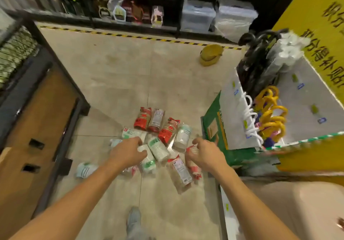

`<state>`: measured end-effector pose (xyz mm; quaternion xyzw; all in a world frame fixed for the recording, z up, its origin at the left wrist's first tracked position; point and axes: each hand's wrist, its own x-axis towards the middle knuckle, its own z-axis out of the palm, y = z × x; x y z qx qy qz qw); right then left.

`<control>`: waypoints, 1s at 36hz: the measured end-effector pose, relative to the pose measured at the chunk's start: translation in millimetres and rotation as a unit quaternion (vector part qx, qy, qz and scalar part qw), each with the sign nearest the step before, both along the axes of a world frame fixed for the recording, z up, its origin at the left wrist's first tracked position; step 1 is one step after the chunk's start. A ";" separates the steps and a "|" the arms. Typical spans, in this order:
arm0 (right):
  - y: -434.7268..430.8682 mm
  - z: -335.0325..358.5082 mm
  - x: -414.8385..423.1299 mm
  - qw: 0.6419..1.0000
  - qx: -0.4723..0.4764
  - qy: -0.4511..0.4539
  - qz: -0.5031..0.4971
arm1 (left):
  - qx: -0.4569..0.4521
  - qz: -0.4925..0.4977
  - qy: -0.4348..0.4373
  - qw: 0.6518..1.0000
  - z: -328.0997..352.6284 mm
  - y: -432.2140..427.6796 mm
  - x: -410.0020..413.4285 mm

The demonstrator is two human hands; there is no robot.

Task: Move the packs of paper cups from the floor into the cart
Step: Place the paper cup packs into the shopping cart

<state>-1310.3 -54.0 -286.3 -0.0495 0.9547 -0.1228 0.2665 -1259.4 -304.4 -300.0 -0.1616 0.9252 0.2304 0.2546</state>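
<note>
Reaching down over the packs of paper cups (158, 141) scattered on the tiled floor (121, 76), both arms stretch out. The left hand (126, 153) closes around a green-and-white pack (148, 158) — the right hand (204, 156) hovers half-curled, gripping nothing I can make out.

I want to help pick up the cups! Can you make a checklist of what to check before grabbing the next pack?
1. Packs of paper cups lying on the floor within reach: ok, a loose pile sits right under both hands.
2. Left hand free to grab: cannot tell, it is down on a white and green pack, grip unclear.
3. Right hand free to grab: cannot tell, its fingers are curled at a red and white pack.
4. Floor around the pile free of obstacles: ok.
5. Cart: cannot tell, the bin on the right already holds yellow hangers.
6. Stray pack on the left noticed: ok.
</note>
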 end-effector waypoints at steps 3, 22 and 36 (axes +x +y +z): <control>-4.3 -42.3 -16.6 1.000 -0.003 -0.019 -0.021 | 0.026 0.040 -0.010 0.999 -35.5 -8.4 -25.1; 0.7 -509.7 -100.8 0.991 -0.016 -0.112 -0.075 | 0.153 0.363 -0.043 0.918 -497.0 -14.4 -125.5; 36.1 -781.3 -81.1 0.988 0.015 0.018 -0.152 | 0.028 0.522 0.075 0.849 -757.6 11.6 -140.2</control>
